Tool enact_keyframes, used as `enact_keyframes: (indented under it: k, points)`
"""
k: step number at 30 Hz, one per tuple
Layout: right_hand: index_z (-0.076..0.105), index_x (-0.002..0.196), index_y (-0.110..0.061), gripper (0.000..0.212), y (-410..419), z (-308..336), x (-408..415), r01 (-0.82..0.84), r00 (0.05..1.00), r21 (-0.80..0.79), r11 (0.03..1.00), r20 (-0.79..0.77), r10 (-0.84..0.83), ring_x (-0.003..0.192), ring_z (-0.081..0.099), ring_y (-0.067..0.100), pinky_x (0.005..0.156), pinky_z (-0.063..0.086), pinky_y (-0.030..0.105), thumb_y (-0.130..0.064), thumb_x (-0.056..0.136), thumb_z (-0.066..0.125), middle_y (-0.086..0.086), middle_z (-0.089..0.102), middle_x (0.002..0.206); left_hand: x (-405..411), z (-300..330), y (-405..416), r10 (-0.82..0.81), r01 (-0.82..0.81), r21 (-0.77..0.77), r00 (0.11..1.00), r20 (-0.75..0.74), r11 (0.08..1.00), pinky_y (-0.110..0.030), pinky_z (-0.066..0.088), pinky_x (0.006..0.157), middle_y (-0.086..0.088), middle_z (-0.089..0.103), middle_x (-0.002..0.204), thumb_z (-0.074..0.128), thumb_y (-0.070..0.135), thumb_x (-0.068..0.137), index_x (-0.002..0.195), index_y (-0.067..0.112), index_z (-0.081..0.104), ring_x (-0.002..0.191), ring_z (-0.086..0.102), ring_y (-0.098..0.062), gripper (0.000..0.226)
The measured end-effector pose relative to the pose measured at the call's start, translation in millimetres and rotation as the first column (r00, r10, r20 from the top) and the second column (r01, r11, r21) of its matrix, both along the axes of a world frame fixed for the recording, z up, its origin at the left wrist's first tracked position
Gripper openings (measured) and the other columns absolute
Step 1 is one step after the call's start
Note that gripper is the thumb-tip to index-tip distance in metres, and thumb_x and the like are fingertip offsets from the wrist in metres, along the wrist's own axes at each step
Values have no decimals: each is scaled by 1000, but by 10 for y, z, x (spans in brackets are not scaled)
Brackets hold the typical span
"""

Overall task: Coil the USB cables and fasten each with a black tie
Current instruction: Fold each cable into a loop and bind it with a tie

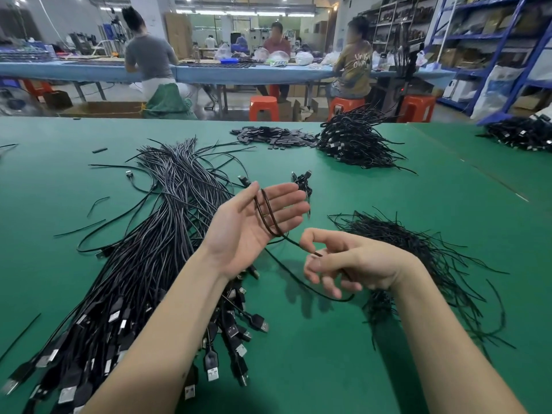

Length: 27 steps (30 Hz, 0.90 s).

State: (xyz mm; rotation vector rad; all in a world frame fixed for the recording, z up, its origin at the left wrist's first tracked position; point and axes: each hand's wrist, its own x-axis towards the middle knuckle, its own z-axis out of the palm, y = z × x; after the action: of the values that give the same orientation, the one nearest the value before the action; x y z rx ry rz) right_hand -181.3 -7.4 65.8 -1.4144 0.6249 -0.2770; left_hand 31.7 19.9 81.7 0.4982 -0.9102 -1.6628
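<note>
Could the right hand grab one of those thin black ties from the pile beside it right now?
Probably yes, once freed. The pile of black ties lies just beyond the right hand with nothing between them, but its fingers are pinching the cable looped over the left hand.

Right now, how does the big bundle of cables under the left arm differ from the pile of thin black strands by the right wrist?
The cable bundle lies mostly straight and fanned, with metal USB plugs at its near end; the pile of ties is a loose tangle with no plugs. The cables look thicker; the ties are wiry. The bundle runs far longer across the green table. Both are black.
</note>
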Motion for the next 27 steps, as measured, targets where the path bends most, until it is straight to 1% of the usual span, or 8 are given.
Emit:
enact_keyframes:
  k: [3,7,16,18,20,23,24,27]
  points:
    - [48,100,-19,26,-45,-49,-40,175,984,123,977,7,-178,37,46,5,28,23,10,-13,89,71,4,57,68,33,-12,14,-60,63,-50,996,62,997,-28,58,71,-10,75,102,33,36,104,101,9,79,78,72,-18,53]
    - [53,102,-18,30,-112,60,-26,398,904,150,905,102,-414,34,30,1,31,22,11,-10,77,69,-5,51,54,-49,-61,-2,-84,169,-159,895,439,973,-26,56,68,-17,74,100,29,39,104,99,11,77,71,69,-22,55]
    - [63,110,-18,24,-95,215,-61,421,888,130,898,142,-437,54,45,7,45,36,15,-12,87,66,1,68,81,-43,-42,10,-50,248,-174,694,718,953,-31,56,91,-14,73,115,26,39,107,116,2,67,109,69,-29,56]
    - [64,104,-18,12,-87,247,5,514,856,-4,858,55,-513,54,47,7,47,37,17,-11,98,57,0,70,80,-101,-40,40,-45,257,-162,646,762,953,-34,54,97,-12,73,116,25,32,111,117,0,67,111,69,-25,53]
    - [63,100,-21,14,-49,305,105,529,819,-280,801,-78,-568,55,49,7,51,39,19,-15,102,52,-4,70,77,-155,-63,60,-44,230,-123,610,791,965,-34,54,98,-11,72,118,26,29,110,118,-1,67,111,69,-20,51]
    - [59,97,-31,12,48,416,238,339,748,-681,649,-224,-625,51,50,2,53,38,20,-24,99,50,-11,72,73,-198,-100,56,71,163,-166,471,879,973,-24,51,93,1,74,114,32,34,109,116,9,72,100,69,-5,47]
    - [57,98,-32,10,84,448,279,274,734,-755,596,-236,-637,51,51,0,51,35,19,-26,98,49,-10,71,76,-207,-126,33,91,128,-174,487,869,976,-26,53,94,0,75,112,34,33,109,116,10,72,101,70,-8,45]
    - [52,103,-30,7,179,526,370,247,750,-815,523,-181,-637,64,59,9,50,36,18,-27,100,48,-6,67,80,-215,-143,-11,102,-29,-115,707,700,993,-32,57,93,-3,76,108,33,26,110,114,10,69,104,71,-15,40]
